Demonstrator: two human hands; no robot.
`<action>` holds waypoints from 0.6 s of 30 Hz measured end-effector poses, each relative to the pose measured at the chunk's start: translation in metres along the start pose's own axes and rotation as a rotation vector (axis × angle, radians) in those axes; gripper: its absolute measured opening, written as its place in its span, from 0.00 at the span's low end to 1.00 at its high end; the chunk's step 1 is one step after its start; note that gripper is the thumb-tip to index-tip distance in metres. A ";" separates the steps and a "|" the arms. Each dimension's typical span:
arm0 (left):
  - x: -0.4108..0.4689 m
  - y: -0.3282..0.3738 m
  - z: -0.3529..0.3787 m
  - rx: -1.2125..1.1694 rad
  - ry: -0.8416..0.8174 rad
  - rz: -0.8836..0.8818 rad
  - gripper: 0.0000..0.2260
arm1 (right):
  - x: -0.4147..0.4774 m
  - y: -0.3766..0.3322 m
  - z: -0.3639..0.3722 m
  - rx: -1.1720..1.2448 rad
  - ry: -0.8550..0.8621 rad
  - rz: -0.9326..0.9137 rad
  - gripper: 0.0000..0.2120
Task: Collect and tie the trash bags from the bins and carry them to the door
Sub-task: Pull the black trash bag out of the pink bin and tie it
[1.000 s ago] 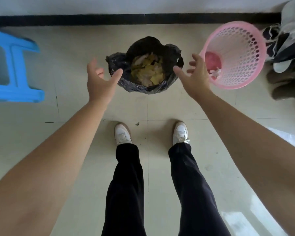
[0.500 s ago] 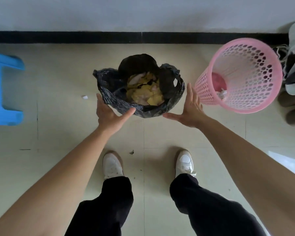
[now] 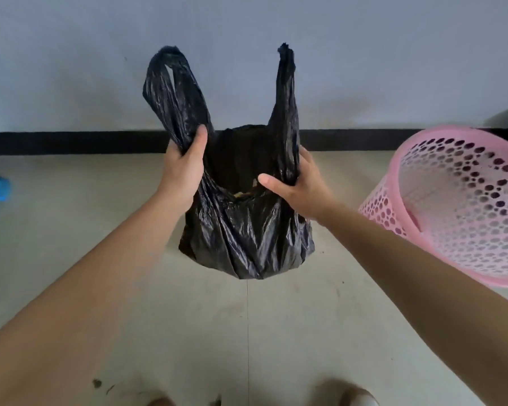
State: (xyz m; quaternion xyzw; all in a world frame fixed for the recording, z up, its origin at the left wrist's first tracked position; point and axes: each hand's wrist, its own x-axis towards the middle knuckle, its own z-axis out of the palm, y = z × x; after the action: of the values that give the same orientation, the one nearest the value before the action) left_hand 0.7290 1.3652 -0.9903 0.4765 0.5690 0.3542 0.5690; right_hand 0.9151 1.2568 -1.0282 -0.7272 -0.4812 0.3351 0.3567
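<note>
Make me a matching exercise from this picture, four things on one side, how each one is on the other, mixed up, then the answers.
1 left hand
2 right hand
3 black trash bag
4 pink bin

A untied, mouth open
B grips the thin twisted handle
C right of the bag, apart from it
D grips the wide looped handle

Pairs: 1-D, 2-B, 3-A, 4-C

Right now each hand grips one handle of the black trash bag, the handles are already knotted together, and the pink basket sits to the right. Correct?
Not knotted. The head view shows the left hand gripping the left handle and the right hand the right handle, held apart above the open mouth of the black trash bag. The pink basket is to the right, as stated.
</note>
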 end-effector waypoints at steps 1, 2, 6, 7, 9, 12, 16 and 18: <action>0.005 0.004 0.004 -0.062 0.032 0.030 0.09 | 0.009 -0.002 0.003 0.061 0.020 -0.030 0.26; 0.010 0.007 0.006 -0.113 0.064 0.068 0.07 | 0.018 -0.005 0.006 0.134 0.031 -0.042 0.21; 0.036 0.009 0.002 -0.326 0.088 0.051 0.14 | 0.044 -0.009 0.017 0.370 0.055 0.036 0.30; 0.040 0.008 -0.001 -0.351 0.092 0.010 0.18 | 0.048 -0.010 0.021 0.389 0.051 0.050 0.32; 0.043 0.011 -0.004 -0.362 0.090 -0.092 0.25 | 0.052 -0.009 0.027 0.378 0.003 0.070 0.27; 0.041 0.015 -0.008 -0.247 0.006 -0.167 0.28 | 0.048 -0.015 0.024 0.216 -0.086 0.041 0.16; 0.036 -0.002 -0.020 -0.351 -0.364 -0.193 0.11 | 0.036 -0.023 0.011 -0.107 -0.135 -0.050 0.19; 0.036 -0.009 -0.028 -0.296 -0.514 -0.170 0.13 | 0.031 -0.025 0.005 -0.181 -0.159 -0.098 0.19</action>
State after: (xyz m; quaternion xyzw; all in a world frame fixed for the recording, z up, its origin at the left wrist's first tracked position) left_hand 0.7042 1.4001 -1.0068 0.4133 0.3864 0.2522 0.7850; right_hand 0.9092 1.2939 -1.0136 -0.7032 -0.5712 0.3292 0.2662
